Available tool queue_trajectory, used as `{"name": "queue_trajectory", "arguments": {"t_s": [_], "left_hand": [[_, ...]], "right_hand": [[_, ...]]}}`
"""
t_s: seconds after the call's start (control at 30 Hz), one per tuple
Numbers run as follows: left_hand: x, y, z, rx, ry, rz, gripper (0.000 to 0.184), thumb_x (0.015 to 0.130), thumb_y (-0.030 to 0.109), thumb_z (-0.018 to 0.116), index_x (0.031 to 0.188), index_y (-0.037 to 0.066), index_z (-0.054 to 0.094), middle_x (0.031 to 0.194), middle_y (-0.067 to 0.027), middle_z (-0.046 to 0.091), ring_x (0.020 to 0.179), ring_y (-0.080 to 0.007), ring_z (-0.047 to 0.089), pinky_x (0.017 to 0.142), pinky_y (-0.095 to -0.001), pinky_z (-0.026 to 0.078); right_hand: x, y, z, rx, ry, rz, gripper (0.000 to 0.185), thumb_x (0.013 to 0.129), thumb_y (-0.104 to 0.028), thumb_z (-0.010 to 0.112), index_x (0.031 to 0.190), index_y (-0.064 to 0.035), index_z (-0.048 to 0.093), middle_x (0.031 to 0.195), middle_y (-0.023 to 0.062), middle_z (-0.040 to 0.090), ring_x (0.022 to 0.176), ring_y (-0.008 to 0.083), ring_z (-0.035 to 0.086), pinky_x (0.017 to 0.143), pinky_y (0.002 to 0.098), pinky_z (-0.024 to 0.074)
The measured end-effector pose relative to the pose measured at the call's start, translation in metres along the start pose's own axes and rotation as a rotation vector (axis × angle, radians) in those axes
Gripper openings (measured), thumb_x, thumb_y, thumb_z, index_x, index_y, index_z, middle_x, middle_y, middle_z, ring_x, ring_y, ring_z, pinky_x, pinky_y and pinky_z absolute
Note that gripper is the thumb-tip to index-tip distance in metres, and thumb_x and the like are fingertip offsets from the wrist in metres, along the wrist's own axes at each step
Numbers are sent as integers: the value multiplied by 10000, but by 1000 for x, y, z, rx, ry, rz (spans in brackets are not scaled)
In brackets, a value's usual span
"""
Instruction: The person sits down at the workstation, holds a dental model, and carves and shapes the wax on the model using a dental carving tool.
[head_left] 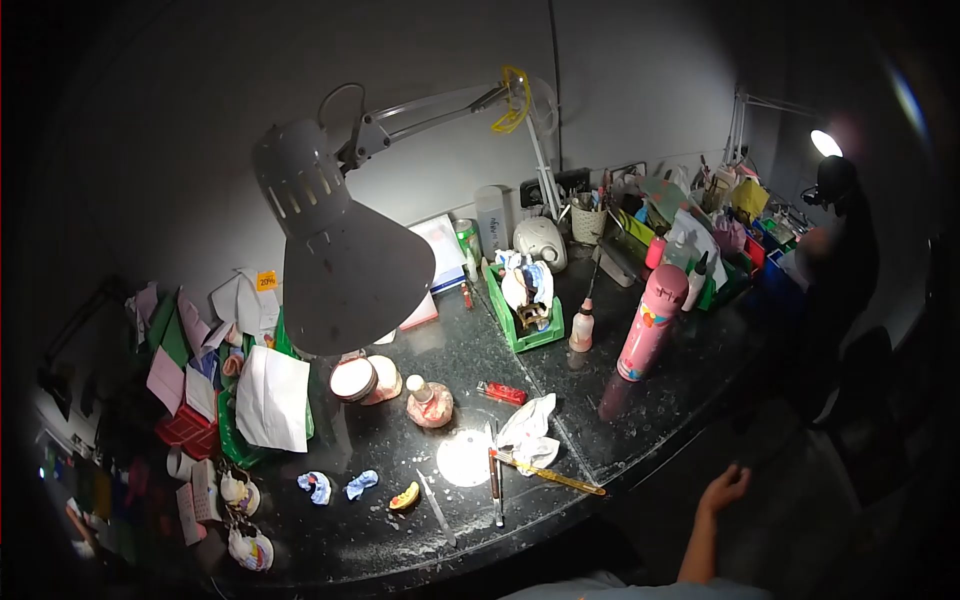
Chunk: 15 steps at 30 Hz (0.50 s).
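My right hand (pixel 727 487) is at the lower right, off the front edge of the black worktop (pixel 400 540). Its fingers are curled, and whether anything is in them is too small to tell. My left hand is out of view. Nearest to the right hand on the worktop are a yellow-handled tool (pixel 570 480), a crumpled white tissue (pixel 530 432) and a dark-handled tool (pixel 495 480). A round white disc (pixel 464 458) lies beside them, lit brightly. Further left are a thin metal blade (pixel 437 508), a small yellow piece (pixel 404 496) and blue pieces (pixel 362 485).
A grey desk lamp (pixel 350 270) hangs over the worktop. Behind stand a pink bottle (pixel 652 325), a dropper bottle (pixel 582 328) and a green bin (pixel 535 335). Filled bins (pixel 240 445) crowd the left. Another person (pixel 845 240) in dark clothes is at the far right.
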<state>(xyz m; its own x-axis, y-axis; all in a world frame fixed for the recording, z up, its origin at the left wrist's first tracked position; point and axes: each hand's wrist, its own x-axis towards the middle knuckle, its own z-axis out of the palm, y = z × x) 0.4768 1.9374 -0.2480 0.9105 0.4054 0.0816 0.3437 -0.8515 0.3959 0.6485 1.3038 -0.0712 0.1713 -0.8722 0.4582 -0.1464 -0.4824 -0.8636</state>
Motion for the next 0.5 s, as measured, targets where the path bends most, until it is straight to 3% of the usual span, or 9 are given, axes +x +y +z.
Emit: {"name": "queue_trajectory", "arguments": {"t_s": [0.03,0.07,0.17,0.2,0.23,0.27,0.33,0.37,0.5], "left_hand": [[-6,-2,4,7,-5,1,516,975,453,563,1309,71,661,1356,-227,616,1277,-437,528,1078,-525,403],[-10,-4,7,13,-4,6,516,975,452,563,1309,71,661,1357,-227,615,1278,-439,527,1080,-526,402],[2,-6,49,243,-342,-84,502,982,416,567,1328,60,646,1401,-228,585,1314,-446,491,1112,-525,377],[8,-2,52,193,-273,25,494,981,401,569,1328,57,645,1403,-227,585,1319,-444,490,1116,-524,375],[19,4,53,141,-200,131,487,981,387,571,1328,54,644,1405,-227,584,1323,-442,489,1120,-523,373],[32,8,52,94,-126,234,479,981,373,573,1328,51,643,1406,-227,583,1327,-440,488,1124,-522,372],[51,15,47,1,25,430,464,981,345,577,1329,45,641,1410,-226,582,1335,-436,486,1131,-521,368],[54,18,45,-43,102,526,457,980,331,579,1329,41,640,1412,-226,581,1339,-434,485,1135,-520,367],[46,20,35,64,-2,496,423,997,315,569,1301,34,656,1318,-204,639,1252,-408,555,1082,-502,417]], "right_hand": [[24,-38,0,62,87,-238,213,1026,-117,585,908,58,557,820,65,548,786,184,496,743,362,433],[41,-79,1,153,47,-280,222,1031,-131,585,887,33,545,815,38,530,759,141,481,689,319,415],[50,-184,29,531,-416,-303,156,984,-99,635,876,-74,524,774,-59,424,666,32,354,606,221,303],[43,-214,36,497,-628,-261,172,905,-121,722,962,-60,572,828,-35,484,731,52,451,644,216,354],[40,-230,52,366,-738,-405,411,813,-159,804,1156,-49,606,1003,33,573,924,129,567,730,264,441],[35,-241,67,341,-864,-454,731,761,-217,862,1384,-54,517,1233,114,576,1156,229,571,836,354,497],[29,-241,104,304,-1042,-466,1050,691,-268,936,1524,-50,335,1416,201,511,1298,337,530,958,503,518],[29,-246,119,256,-1108,-490,1068,695,-260,933,1524,-30,300,1404,224,539,1280,356,572,979,498,515],[30,-252,174,152,-985,-513,779,683,-273,914,1320,-7,553,1127,223,718,1053,380,712,943,440,542]]}}
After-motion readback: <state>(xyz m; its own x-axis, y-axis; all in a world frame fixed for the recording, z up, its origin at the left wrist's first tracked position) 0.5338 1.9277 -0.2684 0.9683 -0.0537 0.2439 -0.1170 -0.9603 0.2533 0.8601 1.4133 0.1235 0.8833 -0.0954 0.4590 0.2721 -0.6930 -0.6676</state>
